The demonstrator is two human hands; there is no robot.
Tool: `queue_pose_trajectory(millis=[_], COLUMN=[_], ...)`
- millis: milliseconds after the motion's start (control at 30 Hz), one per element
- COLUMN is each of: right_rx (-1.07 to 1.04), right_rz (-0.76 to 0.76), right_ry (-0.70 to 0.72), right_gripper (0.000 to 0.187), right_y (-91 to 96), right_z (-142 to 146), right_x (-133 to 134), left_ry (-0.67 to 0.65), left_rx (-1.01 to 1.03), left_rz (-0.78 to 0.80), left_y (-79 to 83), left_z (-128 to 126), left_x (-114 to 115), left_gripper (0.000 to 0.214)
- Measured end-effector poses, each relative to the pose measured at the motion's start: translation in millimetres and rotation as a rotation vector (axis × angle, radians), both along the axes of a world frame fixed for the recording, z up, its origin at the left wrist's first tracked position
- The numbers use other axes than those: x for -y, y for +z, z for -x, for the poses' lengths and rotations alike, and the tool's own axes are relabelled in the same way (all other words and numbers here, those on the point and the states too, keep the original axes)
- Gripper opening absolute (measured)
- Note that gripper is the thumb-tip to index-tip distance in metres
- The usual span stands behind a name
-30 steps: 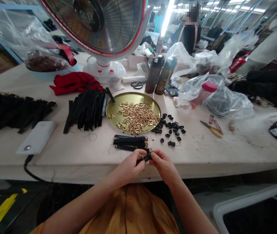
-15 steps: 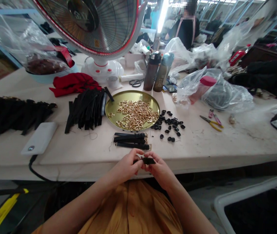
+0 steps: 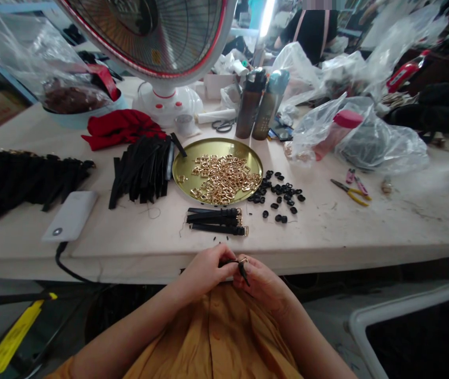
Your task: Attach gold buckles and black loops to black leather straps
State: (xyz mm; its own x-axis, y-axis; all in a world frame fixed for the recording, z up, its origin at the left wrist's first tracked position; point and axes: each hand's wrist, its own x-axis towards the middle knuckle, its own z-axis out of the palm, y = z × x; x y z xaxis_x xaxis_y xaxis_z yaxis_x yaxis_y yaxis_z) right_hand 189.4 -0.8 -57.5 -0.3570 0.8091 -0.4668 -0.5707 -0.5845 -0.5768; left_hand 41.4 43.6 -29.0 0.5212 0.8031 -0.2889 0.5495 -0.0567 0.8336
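Between my hands, at the table's front edge, is a black strap with a gold buckle at its bend. My left hand pinches the strap from the left. My right hand grips it at the buckle, its fingertips partly hidden. Just beyond lie several finished-looking black straps with buckles. Behind them a round gold tray bears a heap of gold buckles. Small black loops are scattered to the tray's right, and a bundle of black strips lies to its left.
A large fan stands at the back left, near a red cloth. Two bottles stand behind the tray. Yellow-handled pliers lie at right, a white power bank at left. A white-rimmed bin is below right.
The strap between my hands has turned: its end now hangs down and the gold buckle shows on top. My head view has tipped slightly downward.
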Motion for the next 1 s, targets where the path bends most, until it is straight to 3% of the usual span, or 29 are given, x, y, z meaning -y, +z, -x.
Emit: queue_pose_trajectory(millis=[167,267,367,533,700,867,1000], right_rx=[0.220,0.528,0.665,0.716,0.822,1.038,1.088], right_rz=[-0.079,-0.180,-0.228,-0.281,-0.309,-0.448,-0.484], right_ry=[-0.198,-0.225,-0.298,-0.133,-0.151,-0.117,0.016], right_gripper=[0.024,0.025,0.026,0.026,0.019,0.008,0.005], right_y=[-5.3,-11.3,-10.6,-11.7,-19.8,-19.9,-20.4], right_z=[-1.8,-2.1,-0.5,-3.6,-2.4,0.0,-2.9], right_x=[-2.2,-2.5,0.0,6.6,9.7,15.8,24.7], left_ry=[0.042,0.052,0.074,0.052,0.019,0.004,-0.064], left_rx=[-0.058,0.010,0.068,0.112,0.146,0.020,-0.057], left_rz=[0.002,0.131,0.211,0.238,0.404,0.257,0.166], left_y=[1.2,2.7,0.1,-11.3,-18.0,-20.5,-21.1], left_z=[9.4,9.8,6.0,10.0,21.5,18.8,15.1], left_x=[4.9,6.3,5.6,4.7,5.1,8.7,12.3], left_gripper=[0.017,0.021,0.026,0.029,0.025,0.022,0.021])
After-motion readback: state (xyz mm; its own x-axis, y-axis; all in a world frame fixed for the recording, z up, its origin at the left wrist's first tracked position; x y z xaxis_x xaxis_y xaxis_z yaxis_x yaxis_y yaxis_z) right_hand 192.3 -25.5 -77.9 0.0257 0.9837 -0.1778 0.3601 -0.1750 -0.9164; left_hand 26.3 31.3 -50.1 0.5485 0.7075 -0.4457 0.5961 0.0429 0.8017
